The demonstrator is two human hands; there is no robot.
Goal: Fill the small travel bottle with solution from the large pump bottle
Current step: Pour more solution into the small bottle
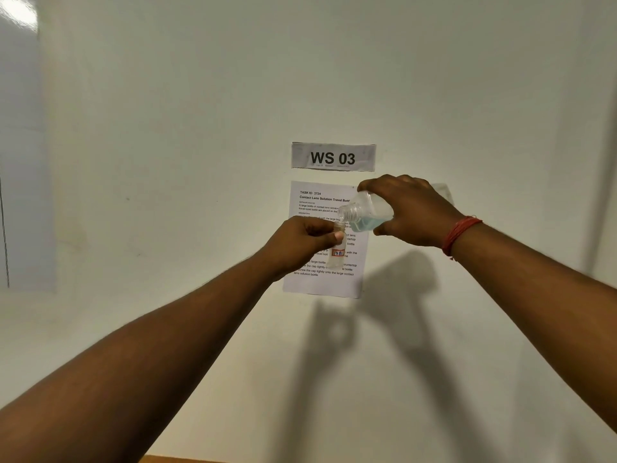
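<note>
Large clear plastic bottle (pixel 374 210), pump off, part-filled with pale blue solution, lies tilted in the right hand (pixel 414 212), fingers wrapped round its body; likely light and squeezable. Its threaded mouth sits just above the small clear travel bottle (pixel 336 253), upright, pinched near its neck by the left hand (pixel 305 242); light, slippery.

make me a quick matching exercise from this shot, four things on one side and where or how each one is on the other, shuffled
Things:
1. large bottle
2. small travel bottle
3. WS 03 sign
4. red thread band

States:
A. taped on the wall above the task sheet
B. wound round the right wrist
C. held upright in the left hand
D. tipped mouth-down in the right hand, bluish liquid inside

Pairs: 1-D, 2-C, 3-A, 4-B
</note>
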